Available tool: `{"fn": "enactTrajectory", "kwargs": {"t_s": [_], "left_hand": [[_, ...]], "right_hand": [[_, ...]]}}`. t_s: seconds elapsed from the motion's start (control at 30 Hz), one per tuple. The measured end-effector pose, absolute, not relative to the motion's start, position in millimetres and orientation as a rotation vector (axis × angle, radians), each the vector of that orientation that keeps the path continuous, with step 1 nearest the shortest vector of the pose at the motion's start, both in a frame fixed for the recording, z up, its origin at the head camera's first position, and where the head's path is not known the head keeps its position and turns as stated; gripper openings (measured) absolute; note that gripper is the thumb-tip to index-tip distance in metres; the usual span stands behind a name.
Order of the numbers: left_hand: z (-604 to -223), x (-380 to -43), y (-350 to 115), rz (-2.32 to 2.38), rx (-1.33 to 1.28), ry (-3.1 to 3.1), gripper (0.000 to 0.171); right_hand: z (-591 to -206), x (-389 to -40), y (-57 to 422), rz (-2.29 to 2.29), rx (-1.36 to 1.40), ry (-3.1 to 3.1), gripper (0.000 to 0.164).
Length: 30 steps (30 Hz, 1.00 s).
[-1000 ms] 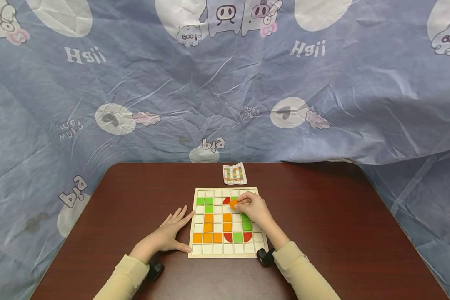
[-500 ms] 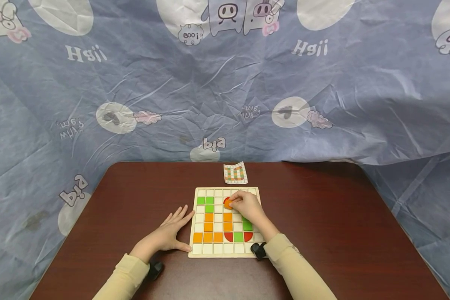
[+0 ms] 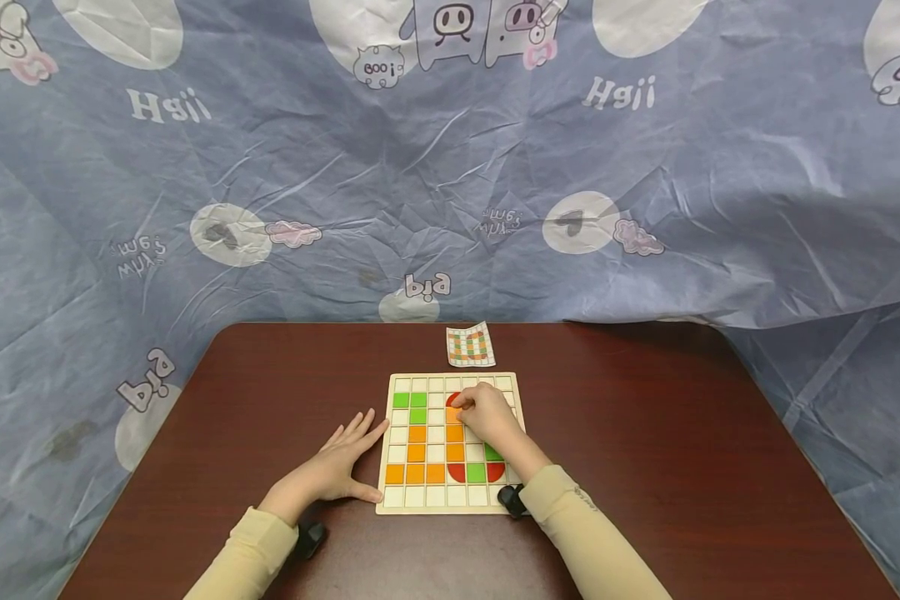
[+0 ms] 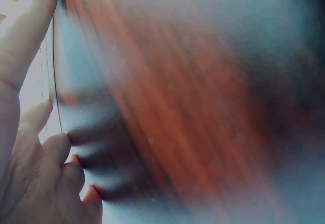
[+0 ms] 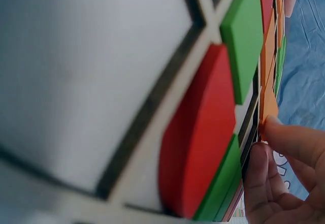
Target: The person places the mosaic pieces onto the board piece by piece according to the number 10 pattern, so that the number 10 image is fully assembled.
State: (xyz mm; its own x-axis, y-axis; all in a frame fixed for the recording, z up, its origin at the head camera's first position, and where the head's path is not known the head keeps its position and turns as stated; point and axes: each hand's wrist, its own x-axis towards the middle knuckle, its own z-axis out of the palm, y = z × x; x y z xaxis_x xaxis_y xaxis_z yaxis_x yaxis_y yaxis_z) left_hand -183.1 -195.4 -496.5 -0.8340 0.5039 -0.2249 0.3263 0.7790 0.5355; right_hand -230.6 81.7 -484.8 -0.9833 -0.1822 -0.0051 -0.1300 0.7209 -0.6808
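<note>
A pale wooden grid board (image 3: pixel 415 497) holds green and orange squares and red quarter-round pieces. My right hand (image 3: pixel 493 419) pinches an orange square tile (image 3: pixel 452 414) at its right edge, over a cell just below a red quarter-round piece (image 3: pixel 452 399). The right wrist view shows thumb and finger at the corner of that orange tile (image 5: pixel 268 103), which stands slightly proud of its neighbours. Along the board's left side, my left hand (image 3: pixel 332 468) lies with fingers spread, thumb and a fingertip at the rim. The left wrist view shows this left hand (image 4: pixel 38 176) beside the board's edge.
Behind the board lies a small paper card (image 3: pixel 470 346) printed with a coloured grid pattern. Everything rests on a dark red-brown table (image 3: pixel 645 417). A blue patterned cloth (image 3: pixel 345 183) hangs behind and beside it. Each wrist carries a black camera.
My right hand has carried the orange tile left, then slightly down into the column above the other orange squares. The left hand has stayed at the board's left edge.
</note>
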Motion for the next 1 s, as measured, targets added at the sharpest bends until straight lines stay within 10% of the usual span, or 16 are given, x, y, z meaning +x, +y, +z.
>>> {"fn": "enactTrajectory", "kwargs": {"t_s": [1.0], "left_hand": [[-497, -186, -200, 0.695, 0.625, 2.571, 0.113]], "right_hand": [[-471, -224, 130, -1.417, 0.019, 2.64, 0.018]]}}
